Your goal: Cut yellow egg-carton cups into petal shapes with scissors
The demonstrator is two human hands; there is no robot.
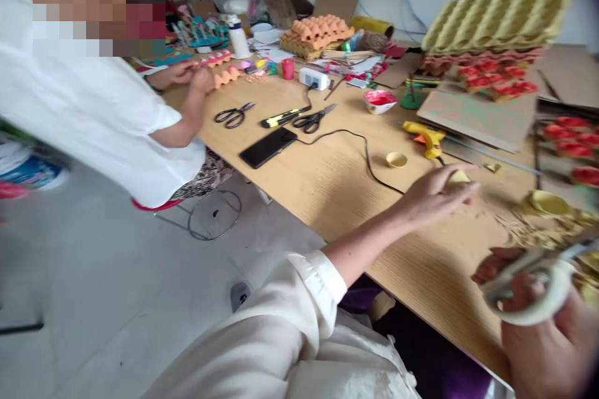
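Observation:
My left hand (437, 193) reaches over the wooden table (327, 181) and pinches a small yellow cardboard piece (459, 176) between its fingertips. My right hand (543, 318), low at the right edge, grips the pale handles of a pair of scissors (538, 280), blurred by motion. Yellow cut scraps (538, 230) and a yellow paper cup (550, 202) lie just beyond my hands. A yellow glue gun (425, 137) rests behind my left hand, with a small yellow ring (396, 159) beside it.
A person in a white shirt (93, 118) sits at the table's left, handling an orange egg-carton strip (224, 75). Two black scissors (234, 115), a phone (267, 147), a black cable (369, 162), a red paint bowl (379, 100) and stacked egg trays (500, 12) crowd the table.

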